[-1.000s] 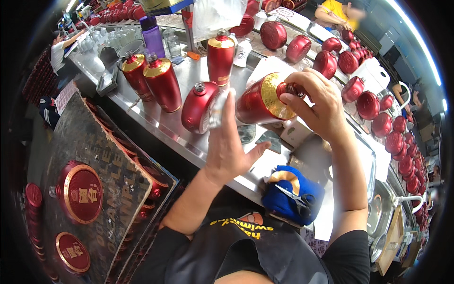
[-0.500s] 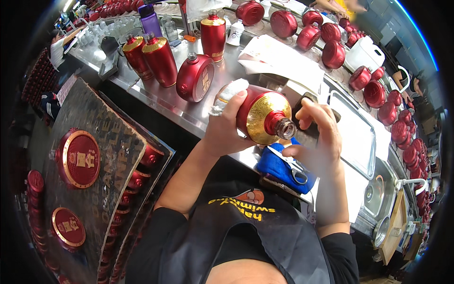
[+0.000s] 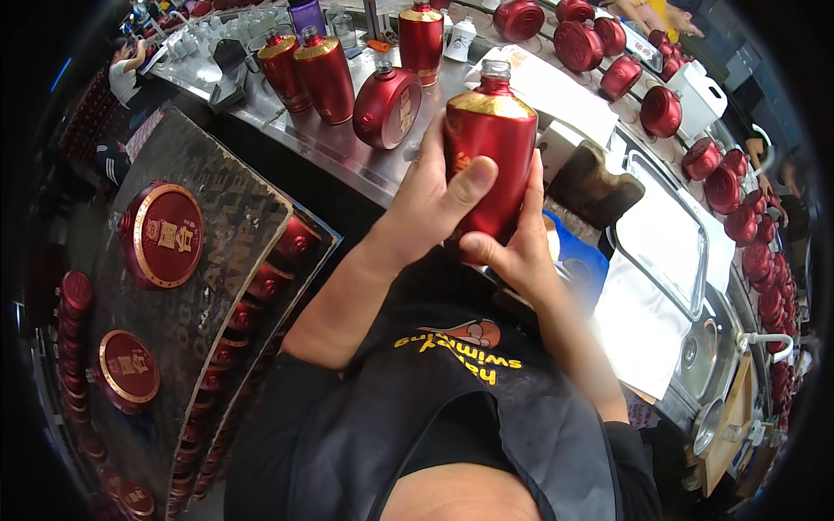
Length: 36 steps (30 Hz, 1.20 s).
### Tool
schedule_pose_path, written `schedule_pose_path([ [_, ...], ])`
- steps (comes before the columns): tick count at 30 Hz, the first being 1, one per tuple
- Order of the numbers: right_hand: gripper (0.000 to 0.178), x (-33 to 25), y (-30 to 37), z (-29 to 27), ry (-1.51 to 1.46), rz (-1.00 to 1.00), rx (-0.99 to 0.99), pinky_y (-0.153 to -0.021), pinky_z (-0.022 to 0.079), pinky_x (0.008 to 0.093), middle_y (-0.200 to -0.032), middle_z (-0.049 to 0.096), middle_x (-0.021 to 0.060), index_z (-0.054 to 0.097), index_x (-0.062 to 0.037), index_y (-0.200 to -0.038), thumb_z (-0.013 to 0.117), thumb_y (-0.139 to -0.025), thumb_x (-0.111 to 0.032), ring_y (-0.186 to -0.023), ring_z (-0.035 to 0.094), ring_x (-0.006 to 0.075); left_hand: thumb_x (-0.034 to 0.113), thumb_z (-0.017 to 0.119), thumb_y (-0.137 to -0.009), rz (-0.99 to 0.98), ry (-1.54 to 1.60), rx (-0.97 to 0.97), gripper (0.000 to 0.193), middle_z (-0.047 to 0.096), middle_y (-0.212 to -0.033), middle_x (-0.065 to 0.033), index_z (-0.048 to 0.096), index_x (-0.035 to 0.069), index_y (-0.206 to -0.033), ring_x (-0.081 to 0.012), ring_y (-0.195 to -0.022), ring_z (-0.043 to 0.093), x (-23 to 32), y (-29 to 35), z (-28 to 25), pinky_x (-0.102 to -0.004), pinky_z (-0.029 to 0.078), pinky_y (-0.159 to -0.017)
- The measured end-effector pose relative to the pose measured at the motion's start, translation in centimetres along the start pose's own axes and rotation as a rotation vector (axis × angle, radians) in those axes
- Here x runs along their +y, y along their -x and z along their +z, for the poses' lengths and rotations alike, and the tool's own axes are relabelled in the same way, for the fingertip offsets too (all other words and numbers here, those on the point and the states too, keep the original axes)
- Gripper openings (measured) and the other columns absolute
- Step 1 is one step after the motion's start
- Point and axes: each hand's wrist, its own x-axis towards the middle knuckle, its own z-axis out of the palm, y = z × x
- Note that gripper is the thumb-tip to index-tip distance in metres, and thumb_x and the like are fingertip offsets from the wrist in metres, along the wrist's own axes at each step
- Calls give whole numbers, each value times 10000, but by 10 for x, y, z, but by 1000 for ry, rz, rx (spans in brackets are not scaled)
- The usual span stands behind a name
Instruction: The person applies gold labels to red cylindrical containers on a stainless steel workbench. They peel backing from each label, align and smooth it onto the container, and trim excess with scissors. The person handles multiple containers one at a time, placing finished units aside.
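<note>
Upright before me is a red bottle [image 3: 497, 143] with a gold shoulder and an uncapped clear glass neck. My left hand [image 3: 441, 195] wraps its left side, thumb across the front. My right hand [image 3: 519, 247] grips the lower right side and base. Beyond the left hand, a round flat red bottle [image 3: 387, 108] stands on the metal bench. Behind it are a tall red bottle [image 3: 421, 43] with a gold top and two more like it, a middle one [image 3: 325, 80] and a left one [image 3: 284, 74]. A blue cloth [image 3: 578, 265] lies partly hidden right of my right hand.
At left stands a dark worn board [image 3: 230, 204] with round red bottles [image 3: 165, 234] on it. A glass-like tray [image 3: 665, 234] lies on white paper at right, near a metal sink [image 3: 704, 347]. Many round red bottles [image 3: 660, 111] line the far right side, beside a white jug [image 3: 698, 95].
The held bottle has turned from neck-toward-me to upright. My right hand has come from beside the neck onto its lower side. The white cloth behind the bottle and the scissors no longer show.
</note>
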Motion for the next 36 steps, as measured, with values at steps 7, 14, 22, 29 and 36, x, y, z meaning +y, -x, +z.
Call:
schedule_pose_path([
  [7,1082,-7,-1,9,-782,270,-52,-1123,384,404,-1512,383,165,126,-52,-1590,830,-817,-331,-1380,429,258,579,389,-1043,-153,213,-24,809,415,-1521,-150,219,-16,-1564,-220,-1392,425,-3,23,-24,-378,326,-1161],
  [14,1000,-4,0,14,-915,354,-119,-1103,418,410,-1439,488,151,250,-38,-1547,818,-797,-377,-1327,501,256,406,477,-1069,-227,259,42,655,461,-1470,-134,260,11,-1544,-209,-1343,472,-18,31,-29,-367,386,-1120],
  [22,969,5,-3,21,-1013,377,-146,-1100,432,429,-1440,487,161,282,-30,-1531,795,-791,-387,-1319,513,267,398,524,-1053,-277,429,95,639,484,-1430,-114,275,41,-1520,-184,-1299,508,-20,35,-20,-359,416,-1097],
  [29,897,11,0,23,-1024,436,-153,-1083,456,454,-1446,482,175,297,-37,-1528,763,-840,-373,-1318,518,292,431,552,-1034,-342,451,57,587,610,-1261,-95,394,46,-1448,-159,-1112,644,-34,27,-27,-320,547,-946],
  [36,918,10,2,25,-968,540,-119,-1062,483,481,-1430,477,196,281,-27,-1520,759,-841,-418,-1306,527,310,442,657,-972,-385,521,62,653,612,-1198,-124,389,9,-1381,-183,-1051,669,-50,26,-31,-338,584,-891],
])
